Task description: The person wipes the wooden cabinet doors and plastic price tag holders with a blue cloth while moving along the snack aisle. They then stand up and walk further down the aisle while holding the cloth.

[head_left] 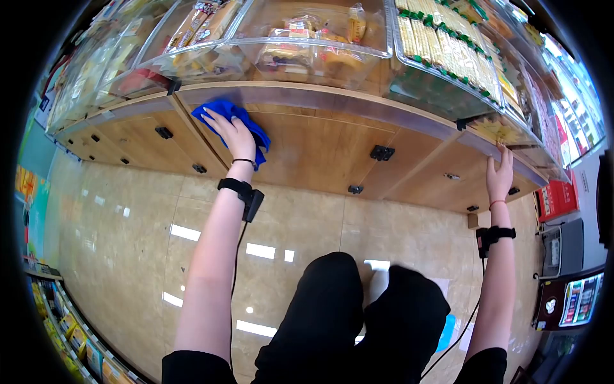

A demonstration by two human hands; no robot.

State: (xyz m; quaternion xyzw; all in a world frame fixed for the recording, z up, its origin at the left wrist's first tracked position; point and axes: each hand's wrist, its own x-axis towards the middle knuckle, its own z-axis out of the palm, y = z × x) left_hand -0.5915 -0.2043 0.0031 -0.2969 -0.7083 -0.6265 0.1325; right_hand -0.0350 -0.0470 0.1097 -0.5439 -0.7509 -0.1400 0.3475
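Observation:
My left hand (235,136) is pressed over a bunched blue cloth (261,136), holding it against the upper part of the wooden cabinet front (307,137). Parts of the cloth stick out above and to the right of my fingers. On the right side, my right hand (501,173) reaches up with its fingers stretched out. Its fingertips rest at the ledge (476,143) below the clear bins, and nothing shows in its grasp. Black straps with small boxes and cables are on both wrists.
Clear bins (313,51) with packaged snacks line the top of the cabinet. Dark latches (382,152) jut from its doors. Shiny tiled floor (128,256) lies below. A snack shelf (77,336) stands at lower left, a red box (558,200) at right.

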